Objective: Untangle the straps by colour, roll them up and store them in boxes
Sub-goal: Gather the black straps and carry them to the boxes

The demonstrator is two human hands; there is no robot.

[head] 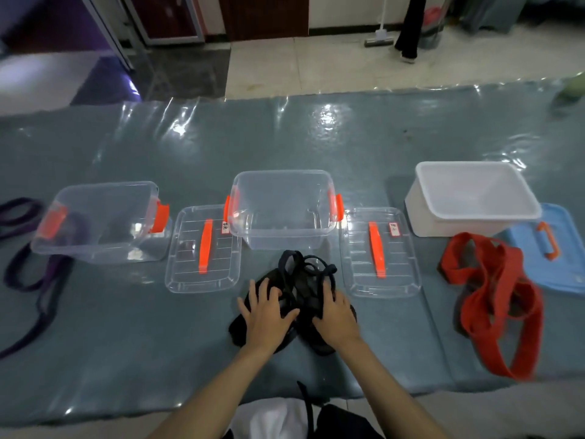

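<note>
Your left hand (269,308) lies flat, fingers spread, on the black strap tangle (300,280); right hand (334,308) grip is curled on it. Tangle sits on the tabletop (126,343) before the middle clear box (283,210), red straps (493,296) right, purple straps (28,264) left.

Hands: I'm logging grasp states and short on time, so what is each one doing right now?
Left hand: open, fingers spread flat on the black strap.
Right hand: pressed on the same tangle; grip cannot be told.
</note>
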